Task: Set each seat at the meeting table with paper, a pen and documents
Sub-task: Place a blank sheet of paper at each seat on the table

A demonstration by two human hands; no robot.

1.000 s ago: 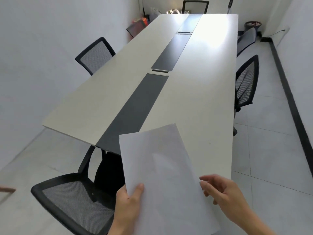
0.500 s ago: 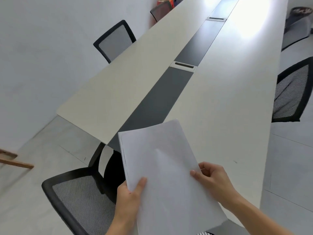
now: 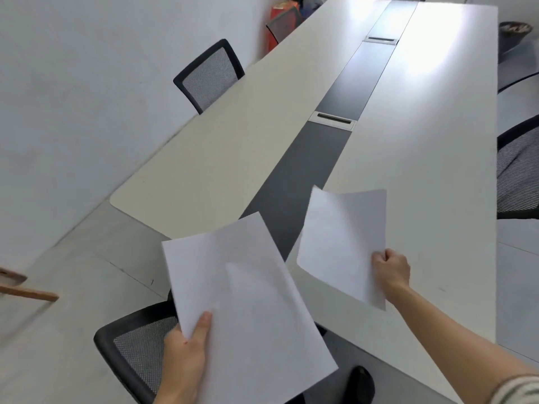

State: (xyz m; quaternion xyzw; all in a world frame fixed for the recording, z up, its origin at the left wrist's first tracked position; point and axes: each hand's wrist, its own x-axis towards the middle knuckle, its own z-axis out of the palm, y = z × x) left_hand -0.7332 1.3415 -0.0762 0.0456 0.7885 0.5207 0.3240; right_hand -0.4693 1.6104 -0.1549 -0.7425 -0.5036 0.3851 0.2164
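My left hand [image 3: 186, 354] grips the lower left corner of a stack of white paper [image 3: 248, 310], held above the near end of the long white meeting table [image 3: 423, 170]. My right hand [image 3: 389, 269] pinches the right edge of a single white sheet [image 3: 341, 243], held apart from the stack and just over the table's near right half. The sheet curls at its lower corner. No pen or other document shows on the tabletop.
A dark strip [image 3: 297, 185] with cable slots runs down the table's middle. Black mesh chairs stand at the near end [image 3: 131, 348], the left side [image 3: 210, 74] and the right side [image 3: 519, 167]. A white wall [image 3: 73, 97] lies close on the left. A wooden piece [image 3: 26, 291] lies on the floor.
My right hand has pulled one sheet off the stack and moved it right and forward over the table. The view has come closer to the table's near end.
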